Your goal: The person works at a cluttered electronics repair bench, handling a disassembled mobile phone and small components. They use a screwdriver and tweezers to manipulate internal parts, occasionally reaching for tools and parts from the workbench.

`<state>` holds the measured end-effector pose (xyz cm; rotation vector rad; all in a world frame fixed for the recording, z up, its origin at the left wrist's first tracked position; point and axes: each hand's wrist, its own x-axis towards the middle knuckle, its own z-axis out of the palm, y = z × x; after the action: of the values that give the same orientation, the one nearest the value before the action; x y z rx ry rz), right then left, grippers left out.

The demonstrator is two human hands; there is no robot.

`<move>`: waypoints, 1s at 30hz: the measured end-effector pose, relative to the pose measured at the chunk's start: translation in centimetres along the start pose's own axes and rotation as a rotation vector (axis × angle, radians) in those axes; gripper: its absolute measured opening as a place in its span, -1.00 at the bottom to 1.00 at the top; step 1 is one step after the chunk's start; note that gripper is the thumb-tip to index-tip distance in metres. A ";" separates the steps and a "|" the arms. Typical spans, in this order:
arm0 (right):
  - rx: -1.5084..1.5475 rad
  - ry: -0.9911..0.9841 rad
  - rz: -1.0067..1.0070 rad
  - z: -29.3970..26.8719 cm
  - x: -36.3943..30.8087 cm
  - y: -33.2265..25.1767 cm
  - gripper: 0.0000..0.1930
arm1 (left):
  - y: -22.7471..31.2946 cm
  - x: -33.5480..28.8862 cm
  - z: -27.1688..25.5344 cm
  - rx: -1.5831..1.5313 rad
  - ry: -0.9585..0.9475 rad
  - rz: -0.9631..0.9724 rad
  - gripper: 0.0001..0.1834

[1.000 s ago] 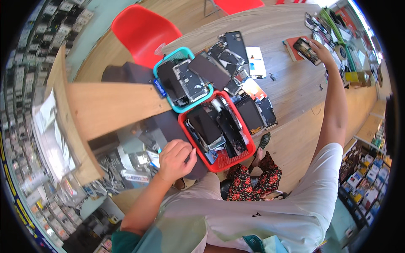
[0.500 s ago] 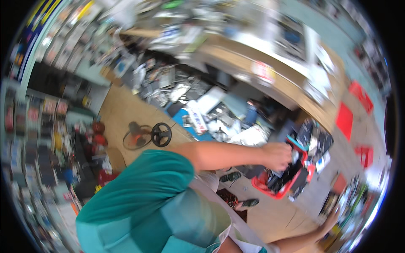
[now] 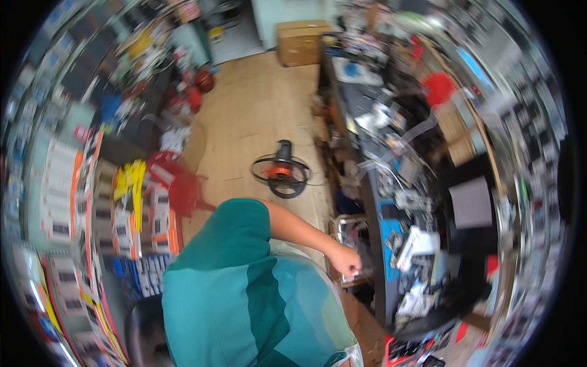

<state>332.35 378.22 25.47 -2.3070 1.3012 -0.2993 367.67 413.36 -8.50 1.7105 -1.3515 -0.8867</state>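
- The left hand [image 3: 346, 260] was curled into a fist at a metal frame's [image 3: 348, 221] edge; any grip there couldn't be told.
- A cluttered workbench [image 3: 374, 202] ran top to bottom.
- A floor fan [image 3: 282, 174] lay on the wood floor [image 3: 257, 110].

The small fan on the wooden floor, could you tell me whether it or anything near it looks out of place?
The fan lies flat on the floor, grille facing up, rather than standing. The workbench beside it is heaped with loose parts.

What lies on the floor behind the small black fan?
Behind the fan, bare wooden floor runs to a cardboard box by the wall. The floor directly beneath the fan is hidden.
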 end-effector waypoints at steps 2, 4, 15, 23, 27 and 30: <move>-0.015 -0.094 -0.121 3.1 -0.8 -7.6 -0.51 | -8.0 -8.9 -0.2 -0.058 -0.008 -0.186 -0.68; -0.063 -0.185 -0.176 6.6 -2.4 -16.2 -0.52 | -10.4 -16.8 -2.0 -0.040 -0.066 -0.528 -0.61; -0.060 -1.100 -1.247 31.5 -1.3 -45.1 -0.48 | -6.9 -37.8 1.5 -0.138 0.782 -0.917 -0.59; 0.029 -1.319 -1.097 48.7 -21.2 -63.2 -0.80 | -2.9 -50.1 5.0 -0.424 1.010 -1.179 -0.51; 0.048 -1.461 -1.386 55.7 -31.8 -70.2 -0.84 | -7.0 -57.1 8.5 -0.422 1.176 -1.324 -0.55; -0.105 -1.541 -1.451 59.0 -40.0 -75.8 -0.84 | -8.4 -64.2 6.9 -0.517 1.222 -1.414 -0.54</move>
<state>391.94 462.71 14.01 -2.0403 -1.0940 0.9476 352.79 476.40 -15.24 1.9821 0.9468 -0.4872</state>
